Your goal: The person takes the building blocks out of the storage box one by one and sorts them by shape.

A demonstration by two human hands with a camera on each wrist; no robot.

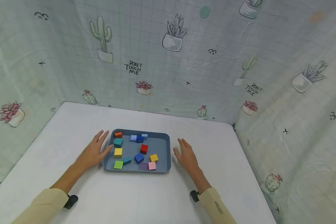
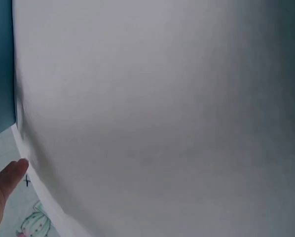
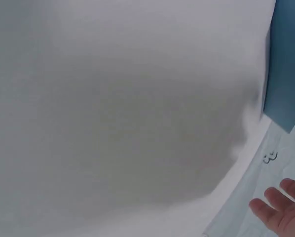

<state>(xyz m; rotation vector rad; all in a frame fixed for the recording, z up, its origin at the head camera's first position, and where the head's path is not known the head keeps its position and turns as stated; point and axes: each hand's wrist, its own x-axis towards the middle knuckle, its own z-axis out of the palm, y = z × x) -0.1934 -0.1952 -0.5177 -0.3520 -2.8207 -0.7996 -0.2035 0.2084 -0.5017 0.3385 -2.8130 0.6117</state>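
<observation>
In the head view a shallow blue-grey tray [image 1: 162, 147] lies on the white table, holding several small coloured blocks. Among them are a red block [image 1: 144, 149], a yellow block [image 1: 118, 152], a green block [image 1: 118, 165] and a pink block [image 1: 152, 165]. My left hand [image 1: 93, 153] is at the tray's left side with fingers extended, its thumb by the rim; whether it touches cannot be told. To the right of the tray, my right hand [image 1: 187, 157] hovers with fingers spread, apart from the rim and holding nothing. Both wrist views catch the tray's outer wall [image 2: 0, 69] and some fingertips.
The white table [image 1: 123, 199] extends around the tray on all sides. Behind it and along both sides hangs a pale curtain [image 1: 156, 68] printed with potted cacti. A black band [image 1: 71, 202] shows at the left sleeve and another [image 1: 194, 196] at the right.
</observation>
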